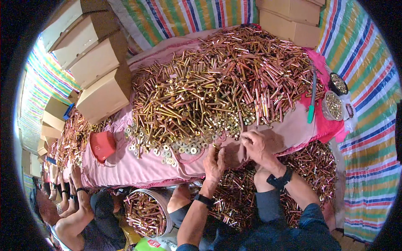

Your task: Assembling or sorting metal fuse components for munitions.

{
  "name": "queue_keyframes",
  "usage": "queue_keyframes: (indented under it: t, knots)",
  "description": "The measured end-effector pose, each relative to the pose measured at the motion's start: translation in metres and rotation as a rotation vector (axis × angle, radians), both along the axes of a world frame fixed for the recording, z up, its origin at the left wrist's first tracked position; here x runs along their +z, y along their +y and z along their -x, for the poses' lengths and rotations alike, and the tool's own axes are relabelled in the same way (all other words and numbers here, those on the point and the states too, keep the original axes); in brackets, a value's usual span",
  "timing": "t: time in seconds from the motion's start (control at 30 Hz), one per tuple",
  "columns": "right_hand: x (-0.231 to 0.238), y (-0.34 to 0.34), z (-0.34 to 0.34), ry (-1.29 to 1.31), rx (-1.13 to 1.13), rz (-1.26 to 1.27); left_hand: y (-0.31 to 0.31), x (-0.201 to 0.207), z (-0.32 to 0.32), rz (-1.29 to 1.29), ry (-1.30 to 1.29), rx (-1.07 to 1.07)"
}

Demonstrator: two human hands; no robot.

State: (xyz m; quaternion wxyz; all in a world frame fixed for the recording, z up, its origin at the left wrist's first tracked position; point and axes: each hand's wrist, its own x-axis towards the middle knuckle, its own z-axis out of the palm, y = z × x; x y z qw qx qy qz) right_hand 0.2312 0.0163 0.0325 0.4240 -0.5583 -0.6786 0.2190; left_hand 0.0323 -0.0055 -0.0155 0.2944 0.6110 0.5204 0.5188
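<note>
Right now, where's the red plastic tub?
In the head view, the red plastic tub is left of centre on the pink cloth, just below the stacked cardboard boxes, with loose washers to its right.

Striped plastic back wall (192,16) beyond L hand (214,165); R wall (372,129), same stripes, wrinkled, well R of R hand (256,144). Pink-draped table (130,169) under both hands. Far L of both, more striped sheeting (47,69) w/ v. bright light (40,44).

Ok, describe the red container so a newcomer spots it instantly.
On the pink cloth lies a big bolt heap. Left of its loose washers sits the red container, the only red tub in view, unlike the brown cardboard boxes nearby.
</note>
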Motion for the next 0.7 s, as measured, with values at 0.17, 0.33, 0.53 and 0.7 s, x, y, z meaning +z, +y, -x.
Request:
queue_keyframes:
  t: [0.17, 0.33, 0.53, 0.7]
  knots:
    - [-0.001, 0.007, -0.013, -0.145, 0.015, 0.035, 0.003, 0.001, -0.002, -0.012, 0.043, -0.004]
    - [-0.018, 0.015, 0.005, -0.243, 0.119, -0.164, 0.006, -0.001, 0.000, -0.021, 0.045, -0.030]
    - [-0.022, 0.011, 0.003, -0.499, 0.160, -0.259, 0.005, 0.002, 0.002, -0.060, 0.078, -0.022]
    - [-0.026, 0.012, -0.006, -0.426, 0.239, -0.073, 0.006, 0.006, -0.004, -0.087, 0.082, -0.014]
